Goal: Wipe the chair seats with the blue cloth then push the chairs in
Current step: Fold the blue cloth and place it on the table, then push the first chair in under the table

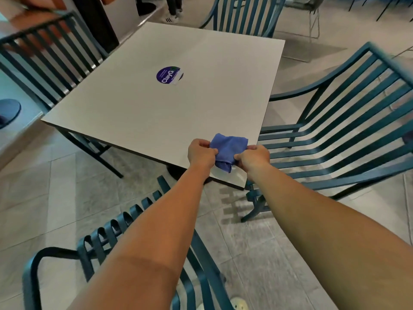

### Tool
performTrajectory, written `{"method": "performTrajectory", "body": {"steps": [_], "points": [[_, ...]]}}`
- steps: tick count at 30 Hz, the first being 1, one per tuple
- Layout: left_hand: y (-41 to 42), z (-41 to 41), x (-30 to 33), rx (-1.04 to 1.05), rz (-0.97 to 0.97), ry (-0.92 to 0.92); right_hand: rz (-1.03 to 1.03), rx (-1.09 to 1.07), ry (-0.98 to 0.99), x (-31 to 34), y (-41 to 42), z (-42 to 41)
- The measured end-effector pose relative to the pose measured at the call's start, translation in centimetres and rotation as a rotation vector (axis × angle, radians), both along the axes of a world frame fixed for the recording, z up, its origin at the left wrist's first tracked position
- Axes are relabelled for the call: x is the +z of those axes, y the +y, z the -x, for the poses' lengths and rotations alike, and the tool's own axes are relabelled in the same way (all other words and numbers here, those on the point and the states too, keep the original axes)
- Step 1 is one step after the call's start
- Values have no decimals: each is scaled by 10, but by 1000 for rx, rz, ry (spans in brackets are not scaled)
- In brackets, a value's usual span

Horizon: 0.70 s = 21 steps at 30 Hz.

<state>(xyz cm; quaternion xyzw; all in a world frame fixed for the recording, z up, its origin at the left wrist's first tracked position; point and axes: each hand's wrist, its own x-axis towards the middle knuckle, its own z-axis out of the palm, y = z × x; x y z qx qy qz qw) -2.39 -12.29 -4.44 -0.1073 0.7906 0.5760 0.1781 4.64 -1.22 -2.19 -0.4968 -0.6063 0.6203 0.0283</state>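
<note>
The blue cloth (pixel 228 149) is bunched over the near corner of the white square table (pixel 156 104). My left hand (pixel 201 154) pinches its left edge and my right hand (pixel 254 158) pinches its right edge. A teal slatted chair (pixel 335 139) stands pulled out at the right of the table, its seat facing me. Another teal chair (pixel 116 229) stands right below my arms, partly hidden by them. Two more teal chairs sit at the left side (pixel 49 59) and the far side (pixel 243 14) of the table.
A round purple sticker (pixel 168 75) marks the table's middle. The floor is grey tile. A dark pillar (pixel 98 21) rises behind the table, with a person's feet (pixel 172 16) near it. More chair legs (pixel 312 25) stand at the back right.
</note>
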Motion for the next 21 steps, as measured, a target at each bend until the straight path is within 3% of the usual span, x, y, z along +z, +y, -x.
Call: {"method": "performTrajectory", "body": {"steps": [9,16,21], "points": [[21,10,-27,-57,187,187,-85,38,24,-32,20,17],[14,1,-17,-50,127,153,-19,-25,74,-26,19,5],[-1,-17,-3,34,121,94,-206,54,110,-15,3,-18]]}}
